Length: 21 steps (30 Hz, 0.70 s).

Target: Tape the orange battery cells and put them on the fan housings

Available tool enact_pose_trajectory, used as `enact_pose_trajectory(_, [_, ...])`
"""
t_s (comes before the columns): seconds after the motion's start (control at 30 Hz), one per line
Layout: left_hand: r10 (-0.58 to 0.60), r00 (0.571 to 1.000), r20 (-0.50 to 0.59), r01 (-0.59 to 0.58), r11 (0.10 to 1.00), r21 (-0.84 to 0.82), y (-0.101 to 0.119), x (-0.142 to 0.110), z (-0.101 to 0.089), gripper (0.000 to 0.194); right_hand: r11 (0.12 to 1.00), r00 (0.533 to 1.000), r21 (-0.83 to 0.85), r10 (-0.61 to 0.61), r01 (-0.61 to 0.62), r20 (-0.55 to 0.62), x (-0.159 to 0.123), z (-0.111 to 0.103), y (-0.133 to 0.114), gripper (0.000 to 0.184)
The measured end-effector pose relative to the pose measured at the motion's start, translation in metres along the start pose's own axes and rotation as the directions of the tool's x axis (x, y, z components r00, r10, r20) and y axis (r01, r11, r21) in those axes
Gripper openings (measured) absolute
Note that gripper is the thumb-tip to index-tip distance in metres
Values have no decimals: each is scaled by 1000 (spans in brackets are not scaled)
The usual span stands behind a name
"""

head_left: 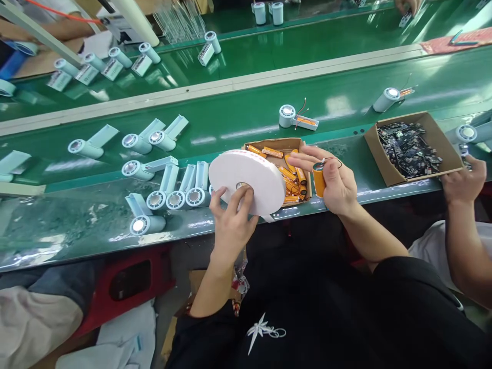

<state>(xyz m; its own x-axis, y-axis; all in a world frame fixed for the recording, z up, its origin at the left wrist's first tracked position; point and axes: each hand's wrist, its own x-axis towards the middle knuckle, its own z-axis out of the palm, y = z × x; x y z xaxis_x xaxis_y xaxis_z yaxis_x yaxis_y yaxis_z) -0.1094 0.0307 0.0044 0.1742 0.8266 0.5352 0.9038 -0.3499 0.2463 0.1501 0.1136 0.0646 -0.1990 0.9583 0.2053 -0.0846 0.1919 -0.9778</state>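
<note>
Head view: left hand (234, 218) has 1 roll (263, 179), fingers at its hub, over the worktop's (88, 215) near edge. Right hand (340, 185) pinches 1 orange cell (319, 182), other fingers straight. 2 boxes near that edge: box of cells (309, 188) partly behind the roll, overlapping, can't count; box of boards (378, 160) further right. At least 9 housings (85, 149) left of the roll.

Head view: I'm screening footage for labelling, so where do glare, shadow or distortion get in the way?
Head view: white glare streaks the green belt and worktop; the black shirt is so dark its folds barely show; the white roll is pale but clear-edged; outer parts look stretched, perhaps by a wide lens.
</note>
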Motion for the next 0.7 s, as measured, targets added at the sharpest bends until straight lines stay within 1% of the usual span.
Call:
enact_pose_trajectory(0.07, [18,1000,6,-19,999,30,7,2,-2,65,998,999,-32,-49,49,-16,-5,0,-3,70])
enact_pose_trajectory(0.17, [47,999,-8,-47,997,69,16,5,-3,65,997,997,-14,-75,75,4,-7,-1,-4,61])
enact_pose_trajectory(0.23, [67,998,-9,-66,994,88,21,6,-2,65,996,996,3,-85,85,13,-6,-1,-1,59])
enact_pose_trajectory(0.3, [68,998,-3,-67,995,79,26,7,-1,65,997,997,4,-73,73,31,-5,0,3,60])
enact_pose_trajectory(0.43, [31,999,25,-31,999,21,29,6,-1,63,1000,994,-26,5,-2,107,-3,0,8,70])
enact_pose_trajectory(0.5, [29,999,37,-29,1000,11,25,7,-5,63,999,989,-47,15,-8,148,-3,-6,6,73])
enact_pose_trajectory(0.6, [12,999,49,-14,1000,23,17,10,-15,64,997,976,-76,43,-27,214,-3,-24,2,71])
enact_pose_trajectory(0.63, [5,998,57,-7,1000,29,15,11,-18,64,995,971,-84,68,-50,228,-3,-30,2,69])
enact_pose_trajectory(0.7, [-12,997,79,10,1000,29,14,13,-20,63,991,971,-93,112,-94,209,-2,-40,4,58])
